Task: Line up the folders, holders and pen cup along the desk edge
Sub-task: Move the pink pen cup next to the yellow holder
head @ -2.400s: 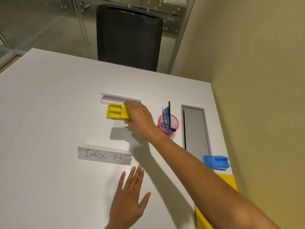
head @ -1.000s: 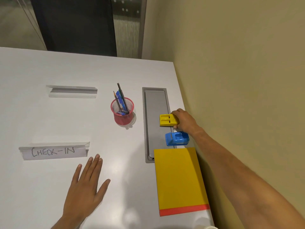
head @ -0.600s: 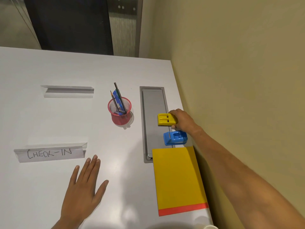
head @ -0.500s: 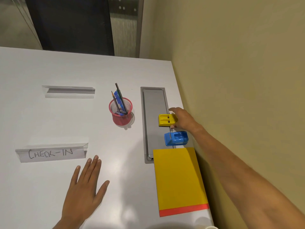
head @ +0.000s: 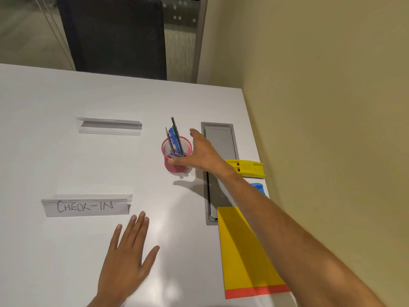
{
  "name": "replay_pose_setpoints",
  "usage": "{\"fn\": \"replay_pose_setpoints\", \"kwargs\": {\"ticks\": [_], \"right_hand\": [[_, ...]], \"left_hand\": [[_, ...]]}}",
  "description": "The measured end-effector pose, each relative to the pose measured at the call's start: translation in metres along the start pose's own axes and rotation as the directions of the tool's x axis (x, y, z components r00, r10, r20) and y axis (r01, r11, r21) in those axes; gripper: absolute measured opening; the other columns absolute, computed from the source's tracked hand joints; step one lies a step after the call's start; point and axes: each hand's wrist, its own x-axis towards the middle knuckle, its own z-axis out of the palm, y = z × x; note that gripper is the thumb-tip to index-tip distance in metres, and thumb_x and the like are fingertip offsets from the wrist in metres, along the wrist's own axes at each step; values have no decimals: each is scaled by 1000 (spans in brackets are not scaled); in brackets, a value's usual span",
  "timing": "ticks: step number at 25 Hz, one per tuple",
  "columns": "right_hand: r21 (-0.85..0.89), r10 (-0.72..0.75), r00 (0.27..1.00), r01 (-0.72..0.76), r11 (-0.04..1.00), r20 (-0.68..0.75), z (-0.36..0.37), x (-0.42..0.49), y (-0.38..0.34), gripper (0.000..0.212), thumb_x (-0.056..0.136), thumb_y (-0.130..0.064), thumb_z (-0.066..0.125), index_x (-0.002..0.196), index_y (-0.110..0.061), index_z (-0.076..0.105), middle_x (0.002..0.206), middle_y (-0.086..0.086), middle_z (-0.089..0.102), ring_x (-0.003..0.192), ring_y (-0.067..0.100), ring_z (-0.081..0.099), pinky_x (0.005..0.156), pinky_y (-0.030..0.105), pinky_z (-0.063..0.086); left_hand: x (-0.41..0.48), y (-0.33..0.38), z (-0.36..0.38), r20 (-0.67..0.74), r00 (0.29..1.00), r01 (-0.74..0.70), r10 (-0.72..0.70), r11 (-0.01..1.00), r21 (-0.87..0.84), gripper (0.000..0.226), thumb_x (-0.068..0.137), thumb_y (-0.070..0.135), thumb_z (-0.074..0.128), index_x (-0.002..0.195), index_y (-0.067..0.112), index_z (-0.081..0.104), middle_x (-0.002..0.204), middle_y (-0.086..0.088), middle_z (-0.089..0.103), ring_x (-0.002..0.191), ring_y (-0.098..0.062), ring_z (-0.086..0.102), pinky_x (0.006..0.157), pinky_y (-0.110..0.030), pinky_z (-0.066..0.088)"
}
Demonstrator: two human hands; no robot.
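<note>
A pink mesh pen cup (head: 177, 169) with pencils and pens stands mid-desk. My right hand (head: 203, 152) is spread around its right side, thumb touching the cup's front wall, fingers straight past its rim. A yellow holder (head: 246, 168) lies at the desk's right edge, and a blue holder (head: 257, 188) behind my forearm is mostly hidden. A yellow folder (head: 241, 251) with a red strip lies nearer along that edge. A clear "CHECK-IN" sign holder (head: 86, 206) and an empty clear holder (head: 108, 126) sit to the left. My left hand (head: 128, 258) rests flat on the desk.
A grey cable hatch (head: 221, 140) is set into the white desk (head: 55, 151) between the cup and the right edge. A beige wall (head: 332, 107) runs close along that edge. A black chair (head: 115, 36) stands behind the far edge.
My right hand carried the yellow holder from mid-desk to the right edge beside the blue one, let go of it, and has moved left to the pen cup. The left hand stayed flat.
</note>
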Motion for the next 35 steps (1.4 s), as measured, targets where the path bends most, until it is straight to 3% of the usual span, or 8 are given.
{"fn": "replay_pose_setpoints", "kwargs": {"ticks": [3, 7, 10, 14, 24, 32, 35], "right_hand": [[-58, 3, 1000, -5, 998, -31, 20, 4, -14, 121, 55, -69, 79, 147, -10, 24, 149, 9, 38, 135, 28, 40, 107, 47, 44], [-161, -18, 993, -1, 987, -119, 38, 10, -18, 94, 63, -56, 81, 132, -9, 38, 129, 9, 47, 117, 26, 49, 93, 43, 53], [-149, -8, 984, -19, 989, -176, 42, 12, -19, 82, 66, -45, 82, 127, -9, 42, 122, 9, 48, 112, 25, 52, 86, 42, 56], [-121, -19, 970, -11, 993, -242, 23, 14, -12, 76, 63, -46, 82, 120, -9, 48, 116, 8, 50, 107, 25, 54, 82, 42, 56], [-113, 148, 904, -209, 971, -402, -97, 21, 86, 78, 58, -47, 87, 117, -9, 54, 113, 10, 54, 103, 24, 57, 77, 33, 54], [-91, 237, 880, -299, 950, -412, -105, 18, 137, 86, 59, -49, 87, 124, -6, 51, 118, 14, 52, 110, 27, 56, 89, 39, 55], [-74, 249, 877, -304, 950, -411, -104, 18, 146, 87, 60, -51, 86, 126, -7, 50, 119, 13, 52, 111, 25, 55, 87, 35, 54]], "left_hand": [[0, 1, 1, -5, 1000, -5, 5, 1000, -3, 78, 95, 60, 32, 159, 19, 13, 169, 5, 9, 156, -14, 10, 126, -49, 17], [0, 1, 0, -11, 1000, -2, 2, 1000, -13, 77, 96, 59, 33, 159, 19, 13, 169, 5, 8, 156, -14, 10, 125, -49, 16], [0, 0, 1, -15, 1000, -8, 7, 1000, -15, 78, 96, 59, 34, 159, 19, 13, 169, 5, 8, 156, -15, 10, 125, -49, 16], [-1, -2, 3, -16, 1000, -12, 12, 1000, -12, 78, 95, 59, 34, 159, 18, 13, 169, 4, 9, 156, -15, 11, 126, -49, 16], [1, -3, 6, -11, 1000, -2, 2, 1000, -21, 79, 93, 60, 35, 158, 19, 19, 168, 4, 15, 155, -15, 16, 127, -47, 14], [3, -5, 9, -21, 1000, -8, 7, 1000, -6, 79, 92, 60, 34, 158, 18, 20, 168, 4, 18, 155, -16, 18, 126, -49, 18], [4, -5, 11, -34, 999, -13, 13, 1000, -4, 79, 92, 60, 34, 157, 18, 22, 167, 3, 19, 155, -16, 19, 125, -49, 19]]}}
